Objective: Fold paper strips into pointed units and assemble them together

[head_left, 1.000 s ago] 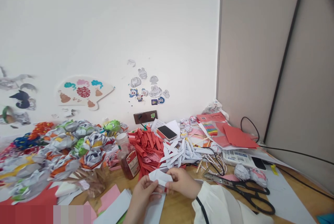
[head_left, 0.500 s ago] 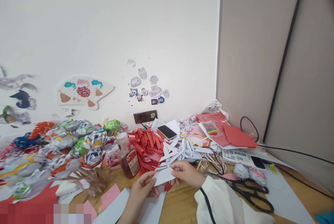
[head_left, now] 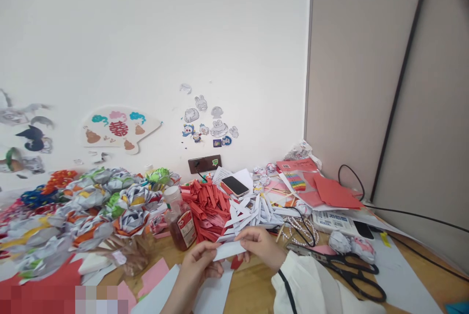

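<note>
Hands, two: I see the left hand (head_left: pixel 200 265) and right hand (head_left: pixel 262 245), each with fingers pinched on one white paper strip (head_left: pixel 227 251), held between them, near centre. Scissors (head_left: pixel 353 272), one pair, near right. Bottle (head_left: pixel 181 226), one, left of the strip. Heaps, two: red heap (head_left: pixel 208 209), white heap (head_left: pixel 254 214), beyond the hands. Change: the strip shows narrower than half a second earlier. Surface: wooden table (head_left: pixel 249 287), cluttered. Room: white wall (head_left: pixel 146 35) far, grey partition (head_left: pixel 348 84) right.

The right sleeve (head_left: pixel 315 287) is loose, creased and off-white, a narrow black band (head_left: pixel 287 292) runs along it, and the left forearm (head_left: pixel 179 288), left hand (head_left: pixel 202 259) and right hand (head_left: pixel 263 246) show bare.
</note>
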### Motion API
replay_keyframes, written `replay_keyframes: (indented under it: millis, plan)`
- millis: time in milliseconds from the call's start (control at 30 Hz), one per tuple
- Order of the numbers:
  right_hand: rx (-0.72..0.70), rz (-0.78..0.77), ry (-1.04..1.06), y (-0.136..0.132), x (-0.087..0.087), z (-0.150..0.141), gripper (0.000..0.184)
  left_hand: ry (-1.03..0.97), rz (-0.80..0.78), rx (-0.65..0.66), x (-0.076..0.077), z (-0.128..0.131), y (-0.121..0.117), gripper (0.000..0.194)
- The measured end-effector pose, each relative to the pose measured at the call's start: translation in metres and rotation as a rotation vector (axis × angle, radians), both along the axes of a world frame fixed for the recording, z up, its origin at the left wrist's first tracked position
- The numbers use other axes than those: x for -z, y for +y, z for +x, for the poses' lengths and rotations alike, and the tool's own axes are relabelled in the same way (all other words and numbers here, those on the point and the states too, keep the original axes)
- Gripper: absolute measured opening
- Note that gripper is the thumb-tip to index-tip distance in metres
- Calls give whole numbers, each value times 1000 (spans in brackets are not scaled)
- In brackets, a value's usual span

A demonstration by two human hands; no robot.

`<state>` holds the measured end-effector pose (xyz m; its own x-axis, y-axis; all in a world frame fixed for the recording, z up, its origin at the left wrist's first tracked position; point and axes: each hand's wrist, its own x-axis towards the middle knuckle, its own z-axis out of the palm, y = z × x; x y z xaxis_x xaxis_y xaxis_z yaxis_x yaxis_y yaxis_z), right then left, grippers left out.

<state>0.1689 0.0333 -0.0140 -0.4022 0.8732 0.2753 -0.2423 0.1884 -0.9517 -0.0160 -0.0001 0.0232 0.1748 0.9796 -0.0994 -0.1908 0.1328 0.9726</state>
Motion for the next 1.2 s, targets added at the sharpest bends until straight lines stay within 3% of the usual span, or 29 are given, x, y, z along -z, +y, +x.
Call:
replay_keyframes:
  millis: [267,433,567,733,967,1200]
  plan:
    - [145,172,-230,-1,4,3,20,87,-43,-54,13,2,7,37]
    - [164,246,-356,-9,-7,5,23,120,7,-88,20,3,10,42]
    - [167,296,-517,-14,-13,3,23,172,87,-62,17,5,9,40]
    - [171,233,-515,-13,-9,-2,19,223,110,-67,11,7,6,35]
    - [103,37,-358,-10,-2,-9,18,254,140,-97,15,9,7,25]
    - [73,3,-368,-7,2,-7,23,312,212,-85,9,10,4,19]
